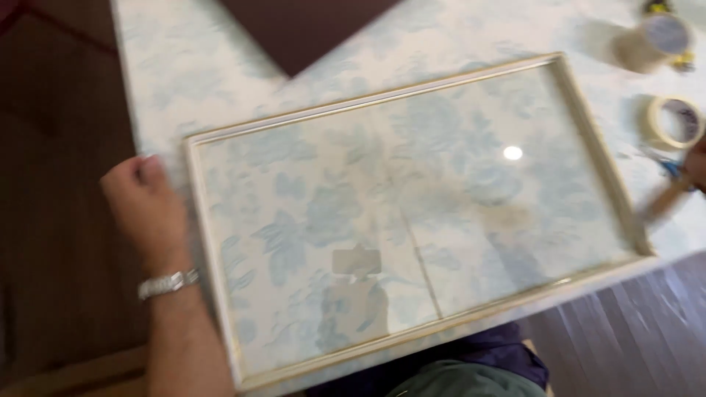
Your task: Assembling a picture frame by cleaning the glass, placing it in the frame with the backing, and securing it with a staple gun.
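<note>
**Glazed frame flat on table, left hand at its short edge**

Picture frame (pixel 412 213): pale, thin gilt-edged moulding with glass in it, lying flat on the table (pixel 184 66), turned slightly anticlockwise; floral blue-and-cream cloth shows through the glass; a light spot and a dim reflection sit on the pane.

Left hand (pixel 147 202): fingers curled shut at the frame's left short edge, knuckles up; appears to grip that edge, though the fingertips are hidden, so the hold itself cannot be confirmed; metal watch band (pixel 168 283) on the wrist.

Right hand (pixel 697 165): only a sliver shows at the right border of the view; closed around a blurred wooden-looking handle (pixel 665 198) just off the frame's right edge; how tight the grip is cannot be told.

Edges: the frame's near long edge runs close along the table's near edge; its near left corner reaches or overhangs that edge; the left short edge lies near the table's left side.

Open room: bare cloth beyond the far long edge, up to a dark notch (pixel 301 29); right side crowded by two tape rolls, one upright (pixel 654 40), one flat (pixel 673 121); dark wood floor (pixel 632 338) below right.
</note>
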